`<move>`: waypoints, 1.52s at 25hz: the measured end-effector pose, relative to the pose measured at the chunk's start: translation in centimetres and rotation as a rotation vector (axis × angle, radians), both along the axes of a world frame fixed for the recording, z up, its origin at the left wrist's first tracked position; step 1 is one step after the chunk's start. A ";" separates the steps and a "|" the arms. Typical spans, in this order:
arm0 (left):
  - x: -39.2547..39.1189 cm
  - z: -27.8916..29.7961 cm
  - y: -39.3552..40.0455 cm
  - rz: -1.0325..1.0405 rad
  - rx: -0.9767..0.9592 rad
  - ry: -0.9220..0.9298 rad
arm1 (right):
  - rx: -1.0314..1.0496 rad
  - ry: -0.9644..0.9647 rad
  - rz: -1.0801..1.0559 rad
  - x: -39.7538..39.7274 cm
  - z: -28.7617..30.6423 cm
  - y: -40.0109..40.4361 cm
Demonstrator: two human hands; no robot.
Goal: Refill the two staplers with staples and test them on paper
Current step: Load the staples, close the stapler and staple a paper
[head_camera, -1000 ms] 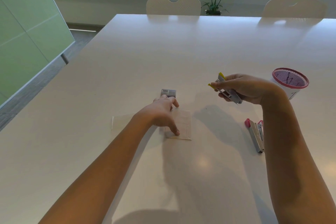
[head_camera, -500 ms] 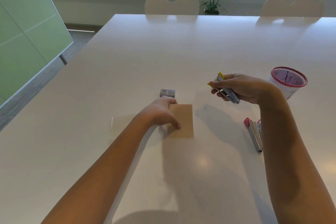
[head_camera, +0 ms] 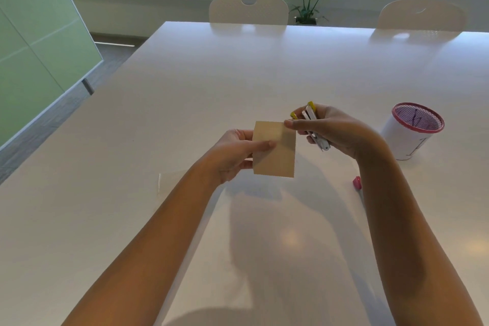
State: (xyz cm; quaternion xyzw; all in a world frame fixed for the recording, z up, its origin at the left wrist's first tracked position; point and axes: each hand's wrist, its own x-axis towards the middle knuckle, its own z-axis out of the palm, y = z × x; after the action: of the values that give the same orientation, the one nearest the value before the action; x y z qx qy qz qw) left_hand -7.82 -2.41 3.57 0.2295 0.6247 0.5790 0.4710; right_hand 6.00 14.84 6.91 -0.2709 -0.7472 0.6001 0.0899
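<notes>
left hand (head_camera: 232, 153) has the paper (head_camera: 275, 149) lifted off the surface (head_camera: 185, 82), thumb on the front and fingers (head_camera: 239, 135) behind it, pinching its left edge; right hand (head_camera: 333, 131) is wrapped around the yellow stapler (head_camera: 313, 124), its thumb tip touching the paper's top right corner; the pink stapler (head_camera: 357, 182) lies on the surface, mostly hidden by the right forearm; a mesh cup (head_camera: 412, 131) stands further right
</notes>
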 end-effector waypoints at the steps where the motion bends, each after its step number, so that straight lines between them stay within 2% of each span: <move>1: 0.1 0.1 0.1 0.013 0.006 -0.014 | 0.010 0.010 0.022 -0.1 -0.2 0.0; 5: 0.1 0.5 0.4 0.043 0.044 -0.094 | -0.006 0.072 0.080 -0.6 -0.7 0.1; 11: 0.0 1.0 0.0 -0.017 0.119 -0.289 | -0.052 0.279 0.013 -0.7 -0.7 0.3; 17: 0.0 2.2 0.0 0.007 0.169 -0.373 | 0.044 0.435 0.140 -0.7 -0.3 -0.5; 21: -0.1 2.9 -0.2 0.003 0.205 -0.461 | 0.225 0.474 0.138 -0.6 0.1 -0.7; 34: 0.0 3.5 -0.7 0.006 0.232 -0.510 | 0.555 0.406 0.205 -0.1 1.0 -1.0; 38: 0.2 3.3 -0.3 0.035 0.223 -0.372 | 0.636 0.410 0.204 0.0 1.6 -1.5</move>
State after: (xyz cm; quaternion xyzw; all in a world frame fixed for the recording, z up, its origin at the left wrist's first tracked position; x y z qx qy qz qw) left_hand -7.66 -2.74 6.86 0.1585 0.4630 0.6851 0.5396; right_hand 6.01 13.33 8.52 -0.0283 -0.8857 0.3860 0.2566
